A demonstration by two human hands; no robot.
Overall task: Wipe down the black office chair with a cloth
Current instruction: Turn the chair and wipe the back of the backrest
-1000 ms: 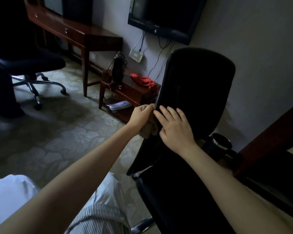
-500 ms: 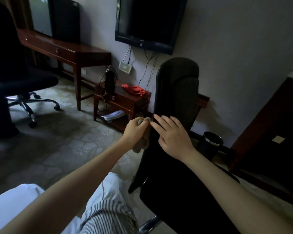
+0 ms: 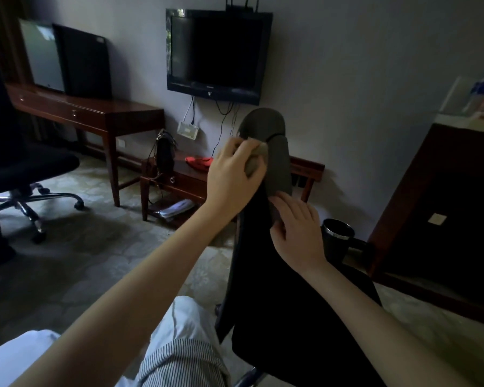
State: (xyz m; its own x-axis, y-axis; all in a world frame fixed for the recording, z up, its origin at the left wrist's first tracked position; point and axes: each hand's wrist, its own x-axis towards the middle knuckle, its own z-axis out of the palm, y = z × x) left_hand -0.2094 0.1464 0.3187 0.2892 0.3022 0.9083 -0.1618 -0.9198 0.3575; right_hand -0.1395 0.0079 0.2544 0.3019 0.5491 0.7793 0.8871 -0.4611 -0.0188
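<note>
1. Black office chair (image 3: 278, 166): stands at centre of view, directly before the person and turned nearly edge-on. Its backrest rises from the dark seat at lower centre to a rounded headrest (image 3: 263, 122).
2. Cloth (image 3: 256, 160): grey-beige and bunched. It is pressed on the near edge of the backrest, just under the headrest.
3. Left hand (image 3: 231, 177): the fingers are curled round the cloth, wadding it. This grip probably concentrates pressure on the narrow edge.
4. Right hand (image 3: 298, 229): sits lower on the backrest, its fingers fairly straight, laid against the surface and holding nothing. It is judged to be a brace, so the chair does not swing or lean away under the wiping.
5. Stage, as judged: the upper backrest edge is in hand. The headrest, seat and base probably remain.
6. Edges: the backrest edge is thin, and a seam divides it from the headrest. The cloth could slip off either side, so short strokes along the edge would suit.
7. Room for moving: bare carpet (image 3: 81, 247) lies left of the chair. A dark bin (image 3: 337, 238) stands just beside it on the right, and a dark cabinet (image 3: 444, 208) stands beyond that.
8. Behind the chair: a low wooden stand (image 3: 179, 181) carries a black handbag (image 3: 165, 152) and a red item (image 3: 199, 162). The wall television (image 3: 215, 57) hangs above.
9. At left, well apart: a desk (image 3: 95, 113) and a second swivel chair (image 3: 25, 169).
</note>
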